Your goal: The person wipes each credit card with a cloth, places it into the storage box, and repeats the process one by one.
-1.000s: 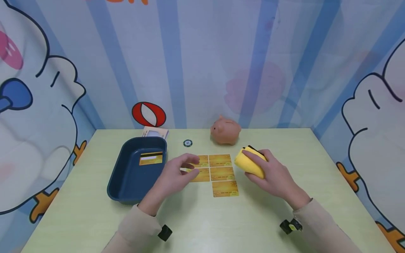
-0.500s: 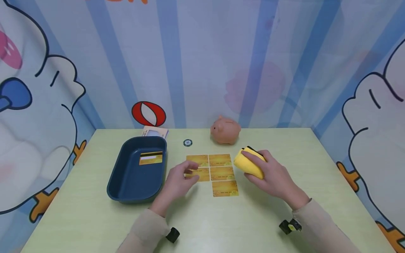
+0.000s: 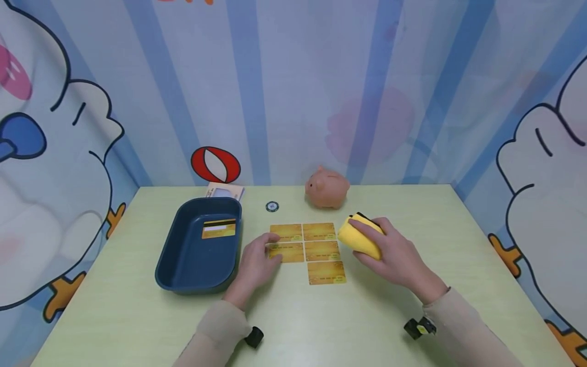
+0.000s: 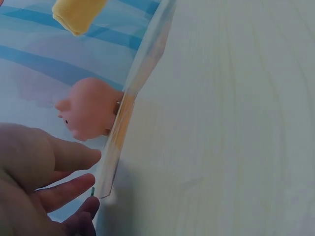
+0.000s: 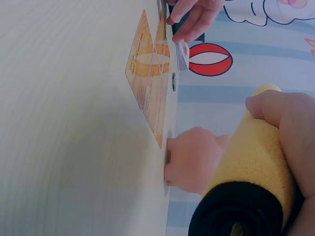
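Several gold bank cards [image 3: 320, 251] lie face up in two columns on the table. My left hand [image 3: 254, 262] is at the left edge of the left column, thumb and fingers apart and slightly bent, with no object between them. Whether its fingertips touch the lower left card [image 3: 292, 252] cannot be told. My right hand [image 3: 399, 257] grips a fuzzy yellow roll [image 3: 355, 238] with a black end, held above the table to the right of the cards. In the right wrist view, the yellow roll [image 5: 251, 152] shows its dark end toward the camera.
A dark blue bin [image 3: 167, 255] stands on the left with one gold card [image 3: 219, 229] in it, stripe side up. Toward the back are a pink piggy bank [image 3: 327, 189], a poker chip [image 3: 272, 206] and a pale booklet-like item [image 3: 225, 190], partly behind the bin.
My left hand has drawn back toward me and settled at the cards' left edge, uncovering more of the left column. The right hand with the yellow roll has hardly moved.
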`<action>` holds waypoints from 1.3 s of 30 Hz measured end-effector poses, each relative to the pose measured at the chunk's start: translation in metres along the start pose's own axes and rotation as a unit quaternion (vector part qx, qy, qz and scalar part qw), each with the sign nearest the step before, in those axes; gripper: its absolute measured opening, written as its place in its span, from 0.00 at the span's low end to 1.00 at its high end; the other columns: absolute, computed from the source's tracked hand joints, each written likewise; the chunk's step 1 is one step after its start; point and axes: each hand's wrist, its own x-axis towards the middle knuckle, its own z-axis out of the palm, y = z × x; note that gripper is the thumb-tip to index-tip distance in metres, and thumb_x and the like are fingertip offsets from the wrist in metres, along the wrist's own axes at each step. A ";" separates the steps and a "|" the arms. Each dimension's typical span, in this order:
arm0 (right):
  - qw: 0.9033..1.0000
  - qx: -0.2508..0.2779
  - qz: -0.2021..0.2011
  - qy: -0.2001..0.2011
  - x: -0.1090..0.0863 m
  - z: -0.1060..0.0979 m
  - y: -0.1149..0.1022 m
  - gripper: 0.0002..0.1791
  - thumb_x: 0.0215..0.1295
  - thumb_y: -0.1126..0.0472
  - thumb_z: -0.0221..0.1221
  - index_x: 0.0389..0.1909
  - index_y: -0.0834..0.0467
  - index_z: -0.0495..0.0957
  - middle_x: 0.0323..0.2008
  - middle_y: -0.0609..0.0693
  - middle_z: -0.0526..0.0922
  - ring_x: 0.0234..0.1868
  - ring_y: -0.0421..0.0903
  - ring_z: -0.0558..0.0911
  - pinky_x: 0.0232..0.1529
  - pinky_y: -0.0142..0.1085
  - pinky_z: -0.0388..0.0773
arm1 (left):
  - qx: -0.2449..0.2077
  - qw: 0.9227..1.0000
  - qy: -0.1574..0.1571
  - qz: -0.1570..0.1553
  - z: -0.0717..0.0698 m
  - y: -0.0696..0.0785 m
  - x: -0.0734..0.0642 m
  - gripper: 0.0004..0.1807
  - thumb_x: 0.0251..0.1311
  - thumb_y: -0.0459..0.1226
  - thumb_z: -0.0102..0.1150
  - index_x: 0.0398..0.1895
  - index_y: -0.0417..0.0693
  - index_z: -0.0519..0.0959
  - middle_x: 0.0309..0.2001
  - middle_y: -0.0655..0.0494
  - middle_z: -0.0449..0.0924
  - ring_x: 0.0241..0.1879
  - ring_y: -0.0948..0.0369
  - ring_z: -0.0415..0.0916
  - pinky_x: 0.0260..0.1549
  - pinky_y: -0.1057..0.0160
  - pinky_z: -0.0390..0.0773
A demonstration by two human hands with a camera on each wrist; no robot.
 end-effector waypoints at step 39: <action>1.000 -0.002 0.000 -0.003 -0.001 -0.001 -0.001 0.39 0.65 0.50 0.72 0.76 0.40 0.70 0.56 0.58 0.74 0.35 0.45 0.75 0.29 0.38 0.75 | 0.048 0.999 -0.015 0.007 0.002 -0.008 0.001 0.24 0.59 0.29 0.72 0.60 0.44 0.82 0.50 0.49 0.79 0.43 0.55 0.72 0.44 0.56 0.73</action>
